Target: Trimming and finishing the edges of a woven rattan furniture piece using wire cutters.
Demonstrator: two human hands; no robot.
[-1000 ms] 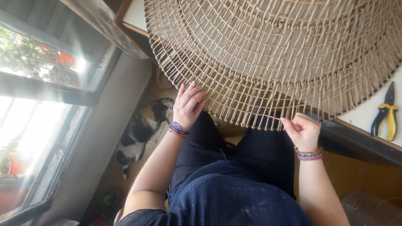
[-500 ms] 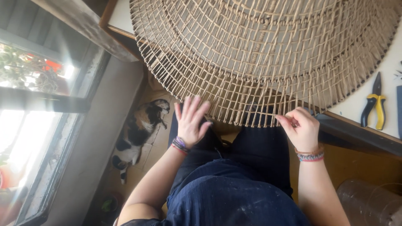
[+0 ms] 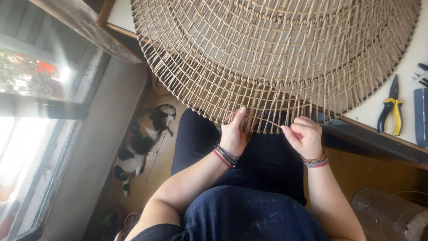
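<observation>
Wicker round mat [image 3: 276,53] overhangs the bench [image 3: 410,85]; left hand [image 3: 234,134] pinches loose strands at its near edge, right hand [image 3: 305,136] curls narrow beside them, pliers [image 3: 389,111] nearby

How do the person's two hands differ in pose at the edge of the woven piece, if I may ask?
The left hand reaches up with fingers extended onto the loose strands of the woven disc; the right hand is curled and sits just below the strand ends. Both wear bracelets at the wrist.
</observation>
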